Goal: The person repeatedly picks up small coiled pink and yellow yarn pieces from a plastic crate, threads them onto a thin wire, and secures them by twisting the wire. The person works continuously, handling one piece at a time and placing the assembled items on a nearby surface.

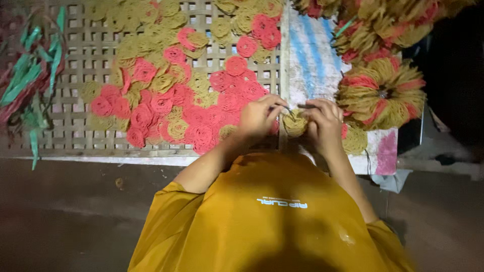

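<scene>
Hands: left hand [258,118] and right hand [322,121] both pinch yellow coil [294,123] | grip: clamped on coil | left: red and yellow coils [166,95] on lattice tray [75,121]

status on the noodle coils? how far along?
Done: many red and yellow coils laid out on the lattice tray. In hand: left hand and right hand shaping one yellow coil. Left: bare lattice at the tray's left side; remaining amount unclear.

Left hand [258,118] and right hand [322,121] pinching yellow coil [294,123] at lattice tray [75,126] right edge; red and yellow coils [191,100] spread across tray.
</scene>
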Motion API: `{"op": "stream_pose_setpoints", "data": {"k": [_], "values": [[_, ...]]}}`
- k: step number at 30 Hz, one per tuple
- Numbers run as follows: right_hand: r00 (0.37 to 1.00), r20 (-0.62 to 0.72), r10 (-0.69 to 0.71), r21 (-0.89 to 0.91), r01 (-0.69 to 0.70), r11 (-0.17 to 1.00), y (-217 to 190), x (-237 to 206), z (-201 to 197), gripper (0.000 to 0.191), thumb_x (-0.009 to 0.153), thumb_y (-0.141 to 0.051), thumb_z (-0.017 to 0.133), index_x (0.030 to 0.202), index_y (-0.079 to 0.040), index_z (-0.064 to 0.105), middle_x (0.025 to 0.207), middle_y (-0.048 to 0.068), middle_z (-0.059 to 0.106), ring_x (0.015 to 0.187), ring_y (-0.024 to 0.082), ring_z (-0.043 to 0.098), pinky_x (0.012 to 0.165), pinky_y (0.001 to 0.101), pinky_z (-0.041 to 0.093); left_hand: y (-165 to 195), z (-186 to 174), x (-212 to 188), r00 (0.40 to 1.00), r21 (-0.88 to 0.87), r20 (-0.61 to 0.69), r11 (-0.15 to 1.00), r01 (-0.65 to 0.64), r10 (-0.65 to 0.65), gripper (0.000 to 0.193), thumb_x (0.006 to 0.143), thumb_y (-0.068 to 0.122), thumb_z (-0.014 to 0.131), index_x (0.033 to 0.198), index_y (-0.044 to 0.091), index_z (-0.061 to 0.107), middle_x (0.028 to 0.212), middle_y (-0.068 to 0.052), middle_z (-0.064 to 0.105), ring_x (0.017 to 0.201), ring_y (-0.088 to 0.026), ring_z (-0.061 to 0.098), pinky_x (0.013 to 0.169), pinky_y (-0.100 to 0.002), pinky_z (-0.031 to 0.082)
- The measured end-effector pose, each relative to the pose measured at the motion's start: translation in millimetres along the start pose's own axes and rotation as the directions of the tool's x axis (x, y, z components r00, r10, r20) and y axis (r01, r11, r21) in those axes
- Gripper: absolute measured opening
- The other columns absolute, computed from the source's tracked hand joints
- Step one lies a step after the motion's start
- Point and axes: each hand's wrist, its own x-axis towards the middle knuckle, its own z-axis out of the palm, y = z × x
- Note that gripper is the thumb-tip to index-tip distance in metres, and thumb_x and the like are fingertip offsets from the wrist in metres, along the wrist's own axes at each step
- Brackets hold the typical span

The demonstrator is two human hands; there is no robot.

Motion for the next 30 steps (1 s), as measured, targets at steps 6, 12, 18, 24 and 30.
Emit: {"op": "stream_pose_setpoints", "data": {"k": [6,12,18,24,30], "values": [[0.827,0.205,0.523,0.584,-0.532,0.613,-10,-7,41,0.01,0.096,-0.002,0.072,0.106,-0.002,0.07,0.1,0.004,0.073,0.09,0.01,0.066,0.083,0.0259,0.053,-15,5,9,0.998,0.042,-0.004,0.997,-0.068,0.068,0.015,0.093,0.017,0.067,0.106,0.011,0.072,0.103,-0.01,0.073,0.09,-0.029,0.073,0.078,-0.038,0.059],[0.826,0.168,0.538,0.694,-0.487,0.53,5,-15,50,0.01,0.099,0.001,0.067,0.109,0.002,0.07,0.102,0.004,0.073,0.093,0.007,0.065,0.088,0.0229,0.052,-110,-96,43,0.94,0.746,-0.298,0.655,0.121,0.166,0.042,0.093,0.003,0.057,0.135,0.003,0.063,0.14,-0.017,0.06,0.135,-0.036,0.054,0.117,-0.046,0.044],[0.833,0.179,0.523,0.699,-0.482,0.529,-2,-10,50,0.014,0.1,0.001,0.065,0.112,0.002,0.072,0.102,0.004,0.073,0.093,0.007,0.065,0.086,0.0221,0.052,-144,-155,38,0.931,0.85,-0.195,0.42,0.317,-0.308,0.082,0.075,0.028,0.083,0.146,0.01,0.047,0.157,-0.013,0.033,0.144,-0.044,0.025,0.115,-0.058,0.029],[0.854,0.195,0.483,0.661,-0.479,0.579,-14,-1,44,0.013,0.1,0.0,0.067,0.111,0.001,0.074,0.097,0.003,0.072,0.088,0.007,0.063,0.081,0.022,0.051,-123,-169,37,0.974,0.772,-0.176,0.594,0.226,-0.141,0.052,0.077,0.028,0.089,0.119,0.011,0.064,0.132,-0.01,0.059,0.124,-0.037,0.051,0.107,-0.053,0.042],[0.791,0.235,0.565,0.595,-0.577,0.56,-31,5,42,0.008,0.095,-0.007,0.074,0.1,-0.001,0.074,0.085,0.004,0.074,0.076,0.008,0.064,0.07,0.0254,0.052,-114,-109,34,0.874,-0.218,-0.135,0.874,0.434,-0.467,0.034,0.101,0.02,0.066,0.129,0.003,0.058,0.103,-0.012,0.074,0.087,-0.021,0.068,0.079,-0.041,0.056]]}}
